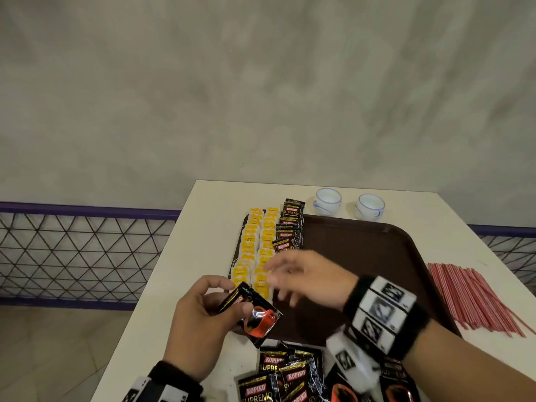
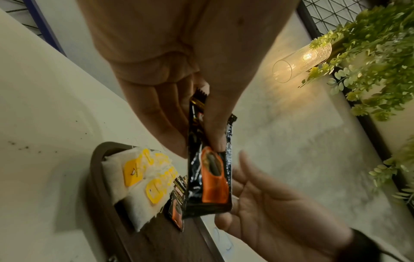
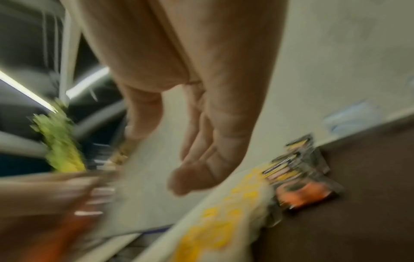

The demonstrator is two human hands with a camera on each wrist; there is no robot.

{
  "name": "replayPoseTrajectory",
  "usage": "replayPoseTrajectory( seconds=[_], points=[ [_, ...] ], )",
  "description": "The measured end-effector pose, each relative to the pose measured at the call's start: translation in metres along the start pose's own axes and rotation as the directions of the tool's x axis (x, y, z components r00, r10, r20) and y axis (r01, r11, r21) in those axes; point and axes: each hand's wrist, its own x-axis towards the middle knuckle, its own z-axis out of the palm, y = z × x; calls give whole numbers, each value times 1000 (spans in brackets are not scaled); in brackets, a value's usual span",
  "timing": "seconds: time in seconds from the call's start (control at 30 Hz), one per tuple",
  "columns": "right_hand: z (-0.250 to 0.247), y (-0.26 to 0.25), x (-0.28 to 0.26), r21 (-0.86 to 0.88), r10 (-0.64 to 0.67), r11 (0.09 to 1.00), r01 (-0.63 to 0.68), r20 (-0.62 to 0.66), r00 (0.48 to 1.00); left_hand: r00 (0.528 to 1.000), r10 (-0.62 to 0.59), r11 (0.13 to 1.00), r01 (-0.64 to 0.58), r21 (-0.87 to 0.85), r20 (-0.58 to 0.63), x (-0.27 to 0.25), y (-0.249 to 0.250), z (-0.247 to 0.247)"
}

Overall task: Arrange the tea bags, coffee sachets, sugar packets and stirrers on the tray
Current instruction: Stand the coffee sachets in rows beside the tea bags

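Nearest, loose coffee sachets (image 1: 285, 378) heaped at table's (image 1: 203, 216) front edge. Left hand (image 1: 200, 317) pinches one coffee sachet (image 1: 255, 313), thumb against fingers, above tray's (image 1: 362, 256) near-left corner. Right hand (image 1: 304, 280) just beside it, fingers spread loose, holding nothing; blurred. Tea bags (image 1: 256, 250) in two rows along tray's left side, placed sachets (image 1: 288, 227) beyond. Stirrers (image 1: 470, 297) right of tray. Two cups (image 1: 327, 201) farthest.

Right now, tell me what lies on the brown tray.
On the tray: two rows of yellow-tagged tea bags along its left edge, then a column of black coffee sachets. The right hand covers the near ends of those rows. The rest visible is bare.
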Motion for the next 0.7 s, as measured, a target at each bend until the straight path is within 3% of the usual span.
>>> replayPoseTrajectory(
  seconds=[0.03, 0.1, 0.27, 0.37, 0.43, 0.6, 0.7],
  points=[
    [10, 0, -12, 45, -31, 999, 27, 81, 996, 1000, 2, 1000, -2, -4, 6, 0, 0, 2],
    [24, 6, -29, 54, -67, 997, 62, 104, 992, 999, 15, 1000, -16, 13, 33, -2, -1, 7],
    [10, 25, -27, 31, -37, 999, 39, -55, 998, 999, 39, 996, -39, 80, 3, -7, -5, 12],
    [-22, 41, -5, 74, 93, 994, -75, -284, 954, 998, 48, 991, -41, 127, -48, -6, -9, 4],
    [-40, 55, 16, 58, 191, 982, -182, -363, 912, 996, 33, 993, -22, 120, -83, -6, -12, 0],
    [-51, 68, 62, -91, 299, 920, -380, -464, 834, 995, 17, 991, -4, 131, -95, -6, -14, -5],
    [-48, 60, 74, -119, 376, 876, -467, -437, 817, 994, 23, 989, -7, 147, -105, -5, -14, -9]
  ],
)
